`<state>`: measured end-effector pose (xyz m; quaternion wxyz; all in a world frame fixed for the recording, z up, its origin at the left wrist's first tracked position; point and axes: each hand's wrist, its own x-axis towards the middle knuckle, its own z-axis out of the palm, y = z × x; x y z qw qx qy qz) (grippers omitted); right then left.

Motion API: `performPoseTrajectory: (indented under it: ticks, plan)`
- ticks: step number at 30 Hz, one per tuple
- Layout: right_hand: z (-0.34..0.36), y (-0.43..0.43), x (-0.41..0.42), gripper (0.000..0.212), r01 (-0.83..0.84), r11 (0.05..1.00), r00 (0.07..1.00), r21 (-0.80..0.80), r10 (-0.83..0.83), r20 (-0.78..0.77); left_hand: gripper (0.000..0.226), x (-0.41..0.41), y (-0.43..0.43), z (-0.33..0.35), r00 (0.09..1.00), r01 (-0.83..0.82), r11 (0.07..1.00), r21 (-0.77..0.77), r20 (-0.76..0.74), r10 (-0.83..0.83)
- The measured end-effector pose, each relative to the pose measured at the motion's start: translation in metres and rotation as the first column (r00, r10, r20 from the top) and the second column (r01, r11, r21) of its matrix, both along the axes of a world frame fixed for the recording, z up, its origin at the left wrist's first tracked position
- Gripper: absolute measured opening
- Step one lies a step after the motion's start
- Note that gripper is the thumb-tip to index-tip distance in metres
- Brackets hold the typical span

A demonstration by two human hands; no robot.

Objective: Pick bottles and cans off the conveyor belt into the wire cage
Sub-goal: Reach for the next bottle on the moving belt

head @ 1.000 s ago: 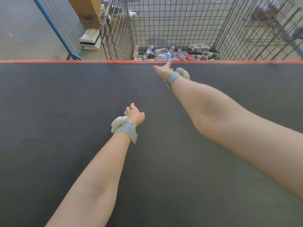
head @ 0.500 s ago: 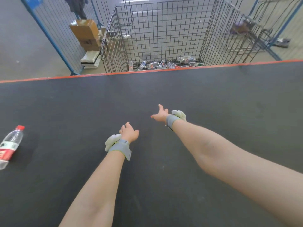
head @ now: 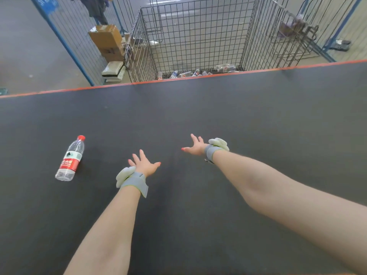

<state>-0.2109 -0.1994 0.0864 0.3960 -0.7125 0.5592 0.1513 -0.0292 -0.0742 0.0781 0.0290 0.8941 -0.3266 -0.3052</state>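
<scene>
A clear plastic water bottle [head: 70, 158] with a red cap and red label lies on its side on the dark conveyor belt [head: 258, 120], left of centre. My left hand [head: 144, 163] hovers over the belt to the bottle's right, fingers spread, holding nothing. My right hand [head: 195, 146] reaches forward further right, fingers also spread and empty. Beyond the belt's orange far edge stands the wire cage [head: 198, 34], with several bottles [head: 196, 72] lying on its floor.
A blue-framed mesh fence [head: 65, 40] runs at the far left, with cardboard boxes [head: 108, 41] and white packs [head: 114, 71] beside the cage. Another wire rack [head: 294, 36] stands at the far right. Both wrists wear grey straps with white pads.
My right hand has drawn back from the belt's far edge toward me. The left hand's fingers have uncurled and spread. The bottle has come into view at the left and moved rightward.
</scene>
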Motion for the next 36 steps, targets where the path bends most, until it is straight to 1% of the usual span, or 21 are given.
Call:
performPoseTrajectory:
  ticks: [2,4,7,9,10,12,14,17,19,22,25,28,29,30,32,33,34,35,36]
  plan:
    - [-0.008,0.006,0.004,0.090,-0.006,1.000,1.000,0.012,0.006,0.013,0.097,0.012,0.005,-0.004,1.000,-0.022,1.000,-0.010,0.020,0.023]
    - [-0.027,0.014,0.005,0.097,-0.042,0.998,0.999,0.049,0.043,-0.011,0.099,0.025,0.011,-0.009,0.997,-0.029,0.999,0.015,0.075,0.028]
    - [-0.060,0.030,0.000,0.107,-0.103,0.992,0.991,0.071,0.109,-0.075,0.100,0.042,0.021,-0.018,0.990,-0.062,0.996,0.057,0.133,0.054]
    - [-0.080,0.038,-0.011,0.108,-0.115,0.991,0.982,0.072,0.125,-0.144,0.098,0.047,0.024,-0.022,0.985,-0.076,0.993,0.092,0.160,0.061]
    - [-0.090,0.039,-0.016,0.107,-0.092,0.993,0.979,0.067,0.103,-0.178,0.097,0.048,0.023,-0.024,0.983,-0.080,0.991,0.103,0.172,0.062]
    - [-0.104,0.037,-0.029,0.098,0.001,0.999,0.973,0.033,0.006,-0.230,0.095,0.047,0.019,-0.022,0.982,-0.088,0.990,0.107,0.179,0.068]
    - [-0.107,0.029,-0.039,0.086,0.093,0.995,0.962,-0.045,-0.101,-0.255,0.095,0.048,0.011,-0.026,0.977,-0.103,0.990,0.095,0.194,0.083]
    - [-0.098,0.008,-0.039,0.074,0.208,0.967,0.951,-0.144,-0.235,-0.201,0.096,0.046,-0.011,-0.032,0.976,-0.099,0.993,0.066,0.200,0.084]
    - [-0.092,-0.005,-0.031,0.073,0.214,0.964,0.963,-0.156,-0.235,-0.133,0.098,0.045,-0.020,-0.041,0.978,-0.133,0.989,0.064,0.167,0.121]
    - [-0.086,-0.027,-0.021,0.073,0.198,0.968,0.976,-0.152,-0.208,-0.055,0.098,0.035,-0.043,-0.057,0.985,-0.166,0.986,0.017,0.056,0.165]
    - [-0.084,-0.046,-0.013,0.074,0.175,0.972,0.984,-0.159,-0.175,0.015,0.094,0.017,-0.063,-0.064,0.994,-0.111,0.994,0.018,0.017,0.111]
    - [-0.077,-0.078,-0.010,0.074,0.195,0.965,0.980,-0.175,-0.183,0.079,0.095,0.006,-0.099,-0.068,0.996,-0.075,0.997,0.010,-0.051,0.076]
    - [-0.076,-0.082,-0.010,0.074,0.197,0.963,0.979,-0.181,-0.183,0.095,0.092,0.003,-0.102,-0.066,0.995,-0.064,0.998,0.016,-0.076,0.065]
    - [-0.074,-0.094,-0.011,0.073,0.204,0.960,0.976,-0.191,-0.185,0.112,0.084,-0.001,-0.114,-0.065,0.992,-0.067,0.998,0.001,-0.103,0.067]
    - [-0.074,-0.119,-0.010,0.073,0.224,0.952,0.970,-0.207,-0.198,0.137,0.070,-0.004,-0.146,-0.056,0.973,-0.160,0.982,-0.098,-0.182,0.140]
    - [-0.074,-0.135,-0.009,0.072,0.243,0.946,0.965,-0.213,-0.215,0.149,0.070,0.000,-0.168,-0.052,0.948,-0.243,0.957,-0.159,-0.247,0.200]
    - [-0.073,-0.152,-0.008,0.072,0.272,0.938,0.956,-0.215,-0.239,0.168,0.077,0.006,-0.193,-0.045,0.907,-0.332,0.921,-0.202,-0.336,0.253]
    - [-0.071,-0.173,-0.005,0.071,0.314,0.923,0.940,-0.224,-0.269,0.209,0.086,0.015,-0.224,-0.033,0.836,-0.437,0.871,-0.226,-0.459,0.300]
    - [-0.067,-0.195,0.000,0.069,0.369,0.899,0.914,-0.235,-0.305,0.268,0.089,0.026,-0.257,-0.018,0.724,-0.560,0.795,-0.231,-0.602,0.336]
